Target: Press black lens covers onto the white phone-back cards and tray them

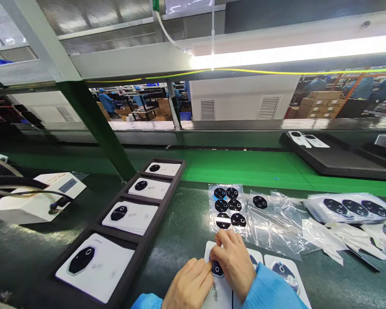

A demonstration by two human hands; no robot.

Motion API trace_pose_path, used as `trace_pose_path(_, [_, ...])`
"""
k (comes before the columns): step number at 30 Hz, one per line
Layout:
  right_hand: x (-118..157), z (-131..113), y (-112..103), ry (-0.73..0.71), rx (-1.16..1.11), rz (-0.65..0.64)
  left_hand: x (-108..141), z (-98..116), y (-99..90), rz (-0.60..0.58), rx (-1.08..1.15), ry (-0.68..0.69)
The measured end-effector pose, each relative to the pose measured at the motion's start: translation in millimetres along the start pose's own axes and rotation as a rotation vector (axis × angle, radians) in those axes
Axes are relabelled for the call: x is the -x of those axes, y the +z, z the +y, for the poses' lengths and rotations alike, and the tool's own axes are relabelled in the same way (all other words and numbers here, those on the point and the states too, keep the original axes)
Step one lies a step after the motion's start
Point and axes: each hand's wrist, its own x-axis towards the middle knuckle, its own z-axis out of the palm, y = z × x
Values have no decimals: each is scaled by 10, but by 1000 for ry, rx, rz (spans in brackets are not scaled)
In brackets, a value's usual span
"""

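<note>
My left hand (pixel 188 285) and my right hand (pixel 230 264) meet over a small black octagonal piece (pixel 217 269), and the fingers of both pinch it. It lies on a white card (pixel 216 292), partly hidden by my fingers. Beside it, a second white card (pixel 284 274) carries a similar dark piece under clear film. Just beyond my right hand, a clear plastic bag (pixel 227 206) holds several black octagonal pieces. To my left, a dark foam tray (pixel 124 238) holds several white cards, and the nearest card (pixel 94 266) bears a black octagonal piece (pixel 81 260).
A white boxy device with black cables (pixel 40 199) stands at the far left of the green bench mat (pixel 180 231). Loose plastic film and a bag of black pieces (pixel 350 208) lie to the right. Behind runs a green conveyor (pixel 244 167), carrying a black tray (pixel 328 154).
</note>
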Motion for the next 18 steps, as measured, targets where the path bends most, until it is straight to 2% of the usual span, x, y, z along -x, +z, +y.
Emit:
trace_pose_path(3, [-12,-9,-17,44,-3,8,-7,-6,10,0,1,4])
trace_pose_path(6, [5,-7,-21,8,24,-69,-15,-3,14,7,0,2])
trace_pose_path(8, [10,2,-25,-11,2,-56,-17,2,14,22,-1,-9])
trace_pose_path(12, [3,20,-37,55,-21,-53,-20,5,7,17,5,-23])
trace_pose_path(15, [18,35,-2,38,34,-100,-16,0,5,0,10,-10])
trace_pose_path(18, [40,56,58,46,36,-89,-7,-3,5,-2,14,-15])
